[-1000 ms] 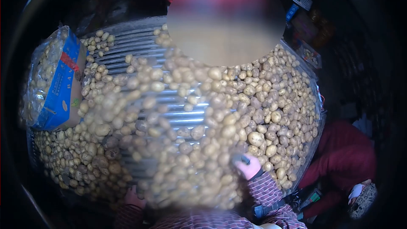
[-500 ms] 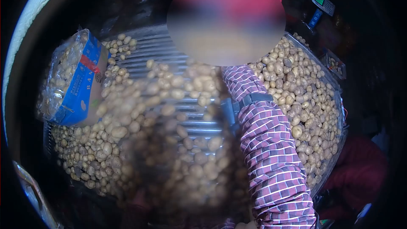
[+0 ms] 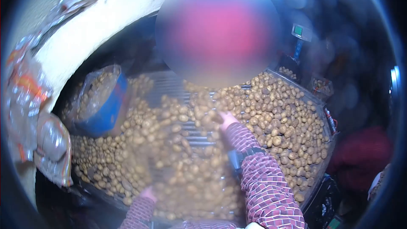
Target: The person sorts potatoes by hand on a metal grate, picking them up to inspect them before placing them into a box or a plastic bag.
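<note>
Loose potatoes (image 3: pixel 275 114) cover a ribbed metal surface (image 3: pixel 199 139) in front of me. My right hand (image 3: pixel 229 120) reaches out over the middle of them, fingers pointing left and apart, close to the potatoes and with nothing visibly held. A checked sleeve and a dark band cover that forearm. My left hand (image 3: pixel 148 194) is low in the view at the near side of the pile. It is blurred, and its fingers do not show clearly.
A blue cardboard box (image 3: pixel 106 112) with a clear plastic liner holds potatoes at the left. Plastic bags (image 3: pixel 29 89) hang along a pale wall edge (image 3: pixel 93 29). A scale display (image 3: pixel 298 30) stands at the back right. A blurred person in red is across from me.
The view has tilted up and shifted, so the wall and plastic bags now show. My left hand has come into sight, and my right hand now shows past the sleeve.
</note>
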The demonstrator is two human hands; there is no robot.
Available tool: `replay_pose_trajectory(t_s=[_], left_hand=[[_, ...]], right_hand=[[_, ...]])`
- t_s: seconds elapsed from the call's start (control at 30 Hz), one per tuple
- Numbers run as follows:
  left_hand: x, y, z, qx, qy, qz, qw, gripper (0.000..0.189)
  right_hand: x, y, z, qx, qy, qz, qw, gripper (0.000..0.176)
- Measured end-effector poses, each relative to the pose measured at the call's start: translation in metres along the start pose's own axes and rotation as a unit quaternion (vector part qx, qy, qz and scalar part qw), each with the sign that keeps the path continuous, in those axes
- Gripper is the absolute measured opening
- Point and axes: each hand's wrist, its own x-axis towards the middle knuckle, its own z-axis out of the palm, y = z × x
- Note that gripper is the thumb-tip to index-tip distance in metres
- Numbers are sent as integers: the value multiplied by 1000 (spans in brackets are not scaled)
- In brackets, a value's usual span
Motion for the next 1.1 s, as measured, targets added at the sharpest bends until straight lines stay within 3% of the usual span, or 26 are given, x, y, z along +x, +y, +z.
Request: replay_pose_trajectory(t_s=[0.03, 0.07, 0.13, 0.17, 0.23, 0.27, 0.3, 0.33, 0.37, 0.43, 0.47, 0.5, 0.6, 0.7, 0.77, 0.8, 0.83, 0.9, 0.97, 1.03, 1.1], left_hand=[[1, -8, 5, -6, 16, 10, 1000, 63], [8, -15, 10, -4, 39, 25, 999, 63], [22, -50, 31, 30, 101, 39, 994, 61], [30, -72, 44, 65, 142, 39, 987, 61], [41, -106, 64, 106, 239, 36, 964, 60], [40, -125, 73, 90, 289, 32, 953, 59], [4, -93, 37, -76, 283, 25, 956, 62], [-34, -59, -1, -241, 286, 18, 927, 65], [-44, -73, 4, -388, 308, 76, 865, 54], [-78, -105, -5, -587, 179, -16, 790, 42], [-107, -106, -18, -681, 115, -96, 717, 36], [-125, -121, -9, -749, 98, -87, 650, 35], [-199, -168, 57, -870, 89, 8, 484, 35], [-275, -213, 128, -914, 109, 40, 388, 34], [-325, -235, 172, -924, 141, 17, 354, 33], [-344, -246, 190, -928, 150, 8, 340, 34], [-364, -255, 206, -932, 160, -1, 325, 35], [-404, -259, 227, -934, 196, -26, 298, 36], [-440, -254, 238, -921, 261, -72, 279, 37], [-471, -243, 241, -898, 328, -123, 268, 38], [-491, -236, 248, -863, 387, -185, 268, 39]], right_hand=[[-13, 8, 2, 24, 52, -27, 998, 67], [-30, 19, 2, 157, 27, -24, 987, 67], [-68, 28, 7, 406, -54, -4, 912, 68], [-86, 38, 17, 369, -18, -106, 923, 66], [-127, 30, 33, 445, -47, -123, 886, 63], [-148, 15, 35, 516, -95, -56, 849, 63], [-169, 0, 36, 581, -131, 18, 803, 64], [-181, -19, 40, 622, -158, 55, 765, 66], [-213, -68, 30, 603, -159, 84, 777, 65], [-207, -73, 61, 636, -269, 39, 722, 60], [-214, -91, 75, 668, -297, 45, 681, 58], [-225, -116, 86, 657, -336, 38, 674, 56], [-269, -184, 116, 619, -399, 22, 677, 55], [-314, -256, 167, 560, -469, 97, 676, 56], [-319, -277, 212, 514, -676, 72, 524, 50], [-328, -297, 237, 476, -716, 7, 511, 44], [-330, -308, 263, 359, -707, -161, 588, 40], [-372, -346, 316, 354, -739, -136, 557, 32], [-440, -384, 366, 425, -626, -384, 529, 33], [-472, -390, 441, 240, -576, -617, 480, 36], [-469, -363, 471, -95, -488, -752, 432, 35]])
